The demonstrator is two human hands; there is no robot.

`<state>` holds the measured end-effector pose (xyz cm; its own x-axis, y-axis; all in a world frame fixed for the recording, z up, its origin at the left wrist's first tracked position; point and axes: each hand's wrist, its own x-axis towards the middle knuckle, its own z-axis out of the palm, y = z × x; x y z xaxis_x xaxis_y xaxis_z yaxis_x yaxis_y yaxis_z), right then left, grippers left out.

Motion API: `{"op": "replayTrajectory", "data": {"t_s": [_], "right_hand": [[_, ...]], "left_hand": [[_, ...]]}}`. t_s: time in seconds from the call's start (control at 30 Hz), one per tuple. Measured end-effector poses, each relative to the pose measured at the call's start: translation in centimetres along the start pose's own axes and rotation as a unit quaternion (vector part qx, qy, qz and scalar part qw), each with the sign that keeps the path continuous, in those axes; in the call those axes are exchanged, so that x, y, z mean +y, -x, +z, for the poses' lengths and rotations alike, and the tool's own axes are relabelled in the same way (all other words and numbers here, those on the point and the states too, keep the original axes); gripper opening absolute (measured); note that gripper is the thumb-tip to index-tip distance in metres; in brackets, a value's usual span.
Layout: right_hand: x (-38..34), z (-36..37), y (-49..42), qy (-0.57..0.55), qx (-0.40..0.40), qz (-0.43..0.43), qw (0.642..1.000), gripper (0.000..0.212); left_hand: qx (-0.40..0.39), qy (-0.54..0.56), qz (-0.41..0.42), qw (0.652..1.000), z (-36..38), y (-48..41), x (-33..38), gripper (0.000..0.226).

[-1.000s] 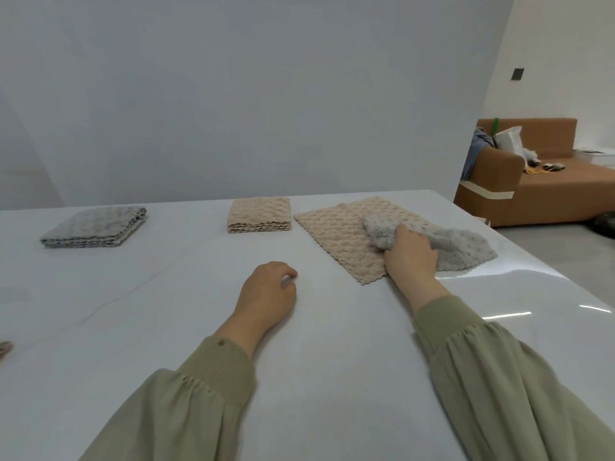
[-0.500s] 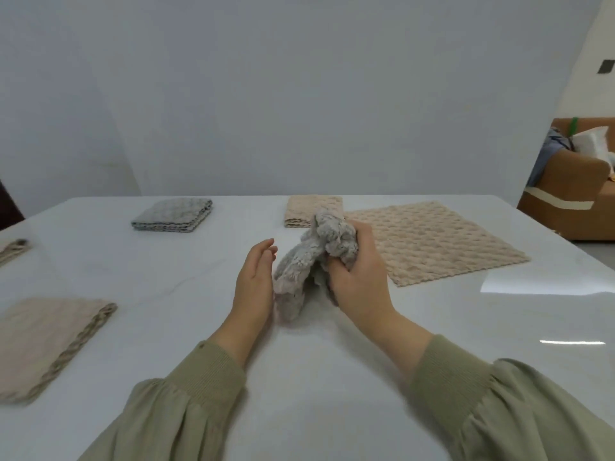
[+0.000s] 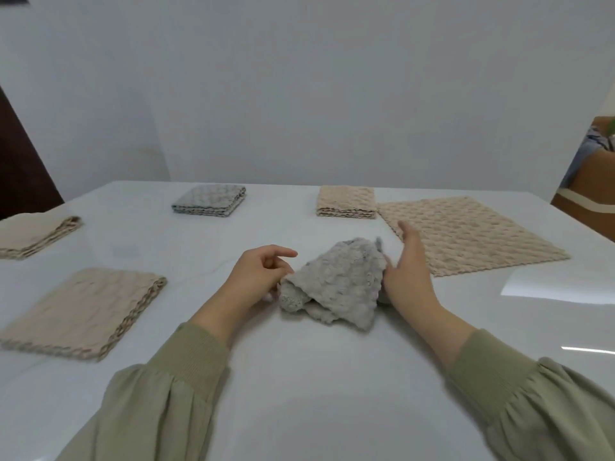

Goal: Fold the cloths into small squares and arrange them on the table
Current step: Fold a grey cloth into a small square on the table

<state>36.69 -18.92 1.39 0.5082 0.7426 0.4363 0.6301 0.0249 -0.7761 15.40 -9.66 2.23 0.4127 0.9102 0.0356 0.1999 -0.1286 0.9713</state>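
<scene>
A crumpled grey cloth lies in a heap at the middle of the white table, between my hands. My left hand is at its left corner, lower fingers curled onto the edge and index finger stretched out above it. My right hand stands on edge against the cloth's right side with straight fingers, holding nothing. An unfolded beige cloth lies flat just right of it. A folded grey square and a folded beige square sit at the back.
A half-folded beige cloth lies at the near left, and another folded beige cloth at the far left edge. A brown sofa stands beyond the table's right side. A pale wall rises behind the table.
My right hand carried the grey cloth from on top of the flat beige one to the table's middle, dropped it and opened. My left hand came up to its left corner.
</scene>
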Motion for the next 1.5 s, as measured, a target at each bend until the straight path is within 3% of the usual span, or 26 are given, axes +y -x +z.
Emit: {"op": "replayTrajectory", "data": {"t_s": [0.1,0.17,0.23,0.33,0.4,0.47,0.53,0.6,0.63,0.67,0.73,0.77,0.83,0.97,1.03,1.13,1.23,1.3,1.43,1.5], "right_hand": [[0.3,-0.9,0.0,0.004,0.042,-0.049,0.998,0.054],[-0.1,-1.1,0.5,-0.027,0.024,-0.071,0.997,0.044],[-0.4,-1.0,1.0,-0.046,-0.054,-0.071,0.995,0.045],[-0.4,-0.6,1.5,0.003,-0.225,-0.05,0.973,0.055],[0.1,-0.4,1.5,0.091,-0.258,-0.067,0.959,0.063],[0.4,-0.3,1.2,0.137,-0.233,-0.087,0.959,0.059],[0.3,-0.5,1.1,0.127,-0.181,-0.118,0.968,0.04],[-0.1,-0.7,1.3,0.078,-0.103,-0.155,0.979,0.028],[-0.4,-0.8,1.4,0.048,-0.054,-0.173,0.982,0.033],[-0.6,-0.9,1.5,0.022,-0.01,-0.188,0.982,0.04],[-0.5,-0.9,1.4,0.012,0.041,-0.196,0.98,0.047],[-0.3,-0.9,1.3,0.028,0.039,-0.192,0.98,0.05],[0.1,-0.7,1.0,0.056,0.002,-0.174,0.983,0.057],[0.5,-0.7,0.7,0.069,-0.075,-0.136,0.985,0.062],[0.7,-0.4,0.9,0.098,-0.15,-0.125,0.976,0.058],[0.7,0.1,1.1,0.133,-0.242,-0.15,0.949,0.049],[0.7,0.0,0.8,0.125,-0.261,-0.175,0.941,0.024],[0.5,-0.2,0.9,0.118,-0.248,-0.172,0.946,0.004],[0.1,-0.5,1.2,0.082,-0.126,-0.168,0.974,0.013],[-0.1,-0.8,1.3,0.025,-0.11,-0.155,0.981,0.018]], "left_hand": [[0.032,0.006,0.009,0.999,0.4,0.1,0.6,0.018],[0.001,0.025,0.036,0.999,0.3,0.4,0.9,0.015],[-0.065,0.014,0.06,0.996,0.4,1.0,1.2,0.017],[-0.14,-0.111,0.082,0.98,0.8,1.2,1.4,0.039],[-0.143,-0.182,0.088,0.969,1.2,1.1,1.2,0.044],[-0.12,-0.192,0.095,0.969,1.4,1.0,1.0,0.028],[-0.108,-0.17,0.098,0.975,1.3,0.8,0.8,0.011],[-0.116,-0.111,0.082,0.984,1.4,0.9,1.1,0.015],[-0.12,-0.041,0.059,0.99,1.6,1.1,1.2,0.016],[-0.105,0.037,0.024,0.994,1.5,1.0,1.2,0.017],[0.008,0.128,-0.036,0.991,0.9,0.1,0.9,0.013],[0.086,0.082,-0.046,0.992,0.4,-0.6,0.5,0.008],[0.183,-0.053,-0.041,0.981,-0.8,-1.4,-0.2,0.026],[0.232,-0.042,0.055,0.97,-1.0,-0.4,0.7,0.037],[0.177,-0.066,0.098,0.977,-0.5,-0.1,0.9,0.038],[0.012,-0.161,0.076,0.984,0.2,-0.3,0.0,0.054],[-0.097,-0.305,0.089,0.943,0.4,-0.4,-0.8,0.056],[-0.112,-0.326,0.098,0.934,0.3,-0.3,-0.5,0.043],[-0.091,-0.276,0.087,0.953,0.3,0.2,0.2,0.031],[-0.07,-0.25,0.093,0.961,0.4,0.4,0.4,0.027]]}}
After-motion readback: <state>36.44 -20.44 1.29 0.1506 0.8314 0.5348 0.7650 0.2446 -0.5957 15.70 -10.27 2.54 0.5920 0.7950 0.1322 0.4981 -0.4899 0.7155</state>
